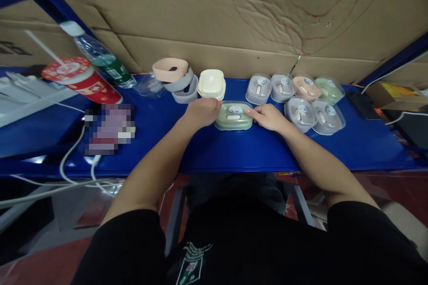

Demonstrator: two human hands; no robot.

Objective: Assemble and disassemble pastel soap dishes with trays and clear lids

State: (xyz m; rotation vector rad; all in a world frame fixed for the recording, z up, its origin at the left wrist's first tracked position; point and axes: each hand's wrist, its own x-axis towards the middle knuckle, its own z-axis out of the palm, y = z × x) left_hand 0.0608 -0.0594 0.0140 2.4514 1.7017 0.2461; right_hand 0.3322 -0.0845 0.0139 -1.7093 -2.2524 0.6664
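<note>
The left hand (204, 112) is curled closed on the left end of the green clear-lidded box (234, 124); the right hand (269, 117) grips its right end, a digit on the lid. The box sits on the blue table (214, 153). From it, cream containers (211, 83) lie at 11 o'clock, and six more clear-lidded boxes (300, 113), grey, peach and green, spread from 1 to 3. Peach and grey open frames (171, 69) are piled at 10, with a green-labelled bottle (113, 67) and a red cup (87, 83) farther out between 9 and 10.
</note>
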